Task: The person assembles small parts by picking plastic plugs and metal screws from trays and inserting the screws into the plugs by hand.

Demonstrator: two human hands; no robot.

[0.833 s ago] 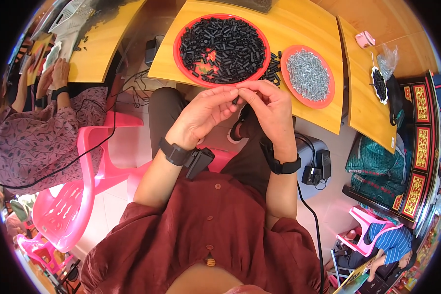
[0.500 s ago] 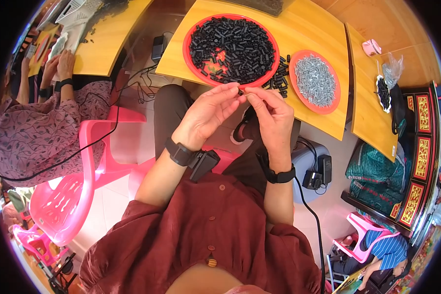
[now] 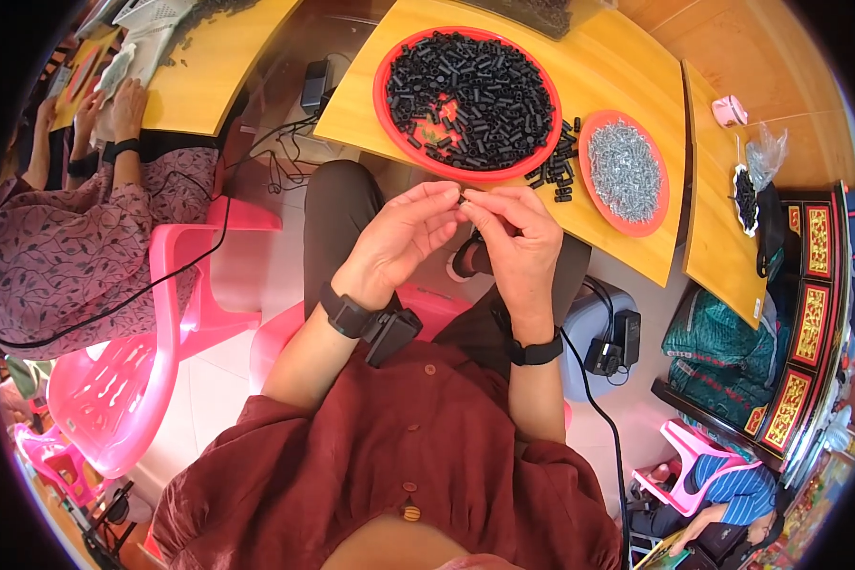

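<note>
A small black piece (image 3: pixel 462 199) is pinched by left hand (image 3: pixel 396 239) and right hand (image 3: pixel 520 233), near the red tray (image 3: pixel 484 175).

Pink chair (image 3: pixel 104 404) at left, green bags (image 3: pixel 717 351) at right

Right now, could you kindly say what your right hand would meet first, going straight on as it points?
Probably the left hand: its fingers face the right hand at a small dark piece, though the exact gap is unclear.
</note>
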